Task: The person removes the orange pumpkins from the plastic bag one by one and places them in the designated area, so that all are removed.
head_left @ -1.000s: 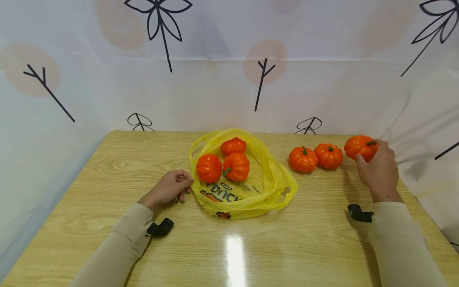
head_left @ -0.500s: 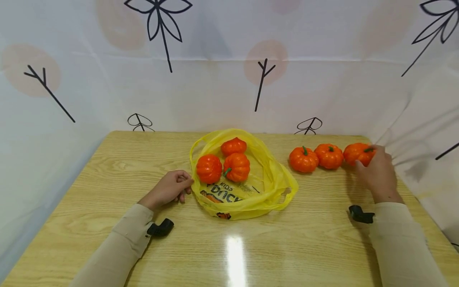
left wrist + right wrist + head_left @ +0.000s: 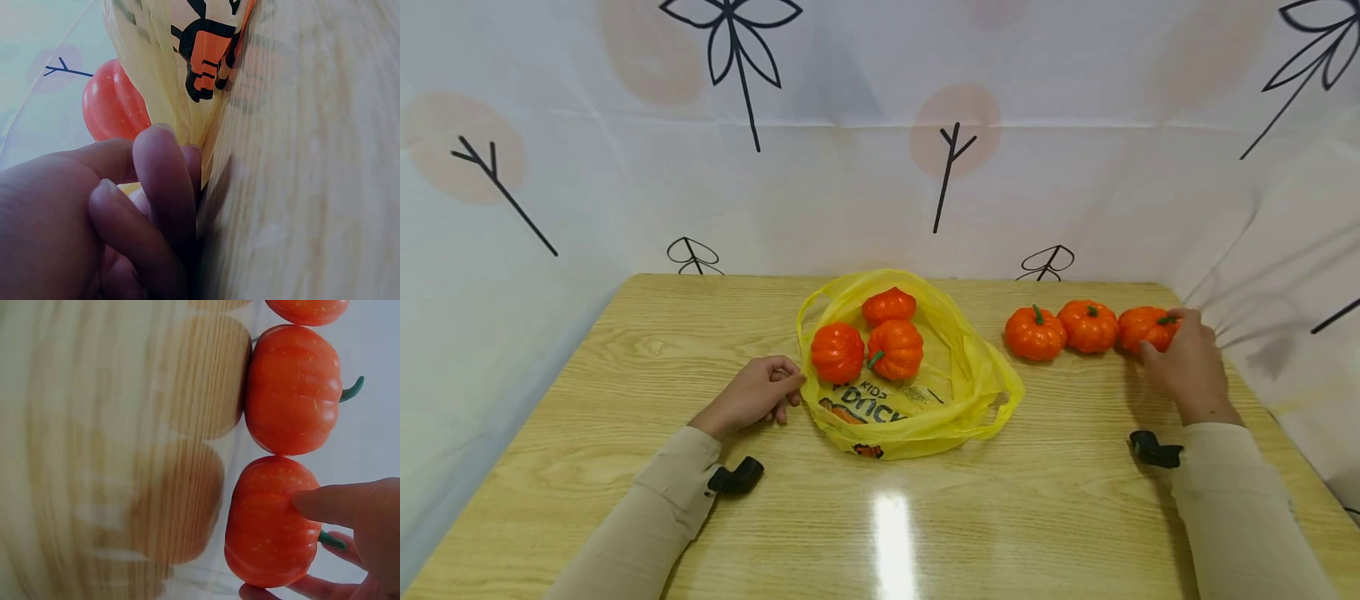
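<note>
At the right end of a row of small orange pumpkins, my right hand [image 3: 1192,367] holds the end pumpkin [image 3: 1144,327] on the table. In the right wrist view the thumb presses one side of this pumpkin [image 3: 269,525] and fingertips reach round the other; its green stem points toward the palm. Beside it stand the middle pumpkin [image 3: 1087,326] and the left pumpkin [image 3: 1035,333]. My left hand [image 3: 754,393] pinches the left edge of a yellow plastic bag [image 3: 983,367], its fingers curled. Three orange pumpkins [image 3: 897,350] lie in the bag's open mouth.
The wooden table [image 3: 820,525] ends at a pale patterned backdrop [image 3: 850,192] behind and at both sides. A black wrist mount [image 3: 736,476] sticks out by the left cuff, another black mount [image 3: 1154,448] by the right.
My right hand has lowered the end pumpkin to the table, bringing it into line beside the other two. The left hand and the bag have stayed in place.
</note>
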A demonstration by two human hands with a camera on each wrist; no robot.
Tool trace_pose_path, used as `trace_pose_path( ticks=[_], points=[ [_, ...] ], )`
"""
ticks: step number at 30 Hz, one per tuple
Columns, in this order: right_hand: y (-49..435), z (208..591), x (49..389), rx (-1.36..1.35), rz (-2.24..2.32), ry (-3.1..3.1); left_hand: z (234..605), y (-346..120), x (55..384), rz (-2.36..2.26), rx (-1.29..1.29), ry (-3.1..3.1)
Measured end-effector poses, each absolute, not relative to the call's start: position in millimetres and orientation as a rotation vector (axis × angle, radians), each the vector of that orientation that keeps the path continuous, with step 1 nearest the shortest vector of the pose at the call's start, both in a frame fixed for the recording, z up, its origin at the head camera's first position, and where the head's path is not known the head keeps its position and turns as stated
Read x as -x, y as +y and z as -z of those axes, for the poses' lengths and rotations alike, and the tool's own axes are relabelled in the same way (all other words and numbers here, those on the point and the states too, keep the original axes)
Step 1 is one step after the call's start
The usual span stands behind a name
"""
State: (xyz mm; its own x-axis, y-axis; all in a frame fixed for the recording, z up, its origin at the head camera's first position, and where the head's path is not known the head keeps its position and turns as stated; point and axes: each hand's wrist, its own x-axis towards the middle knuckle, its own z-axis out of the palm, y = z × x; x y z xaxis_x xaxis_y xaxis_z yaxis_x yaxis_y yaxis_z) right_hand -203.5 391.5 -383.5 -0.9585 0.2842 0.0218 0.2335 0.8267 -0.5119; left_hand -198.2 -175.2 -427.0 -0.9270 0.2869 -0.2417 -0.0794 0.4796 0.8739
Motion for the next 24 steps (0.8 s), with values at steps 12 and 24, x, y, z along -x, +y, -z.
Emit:
trace_pose_path(
  ticks=[12,24],
  points=[
    [394.0,386.0,203.8,0.406,-0.794,-2.924,427.4,-174.7,199.0,-1.427,-0.172,2.379],
    [393.8,383.2,201.6,0.441,-0.778,-2.931,425.5,-174.9,197.6,-1.416,-0.186,2.388]
  ],
)
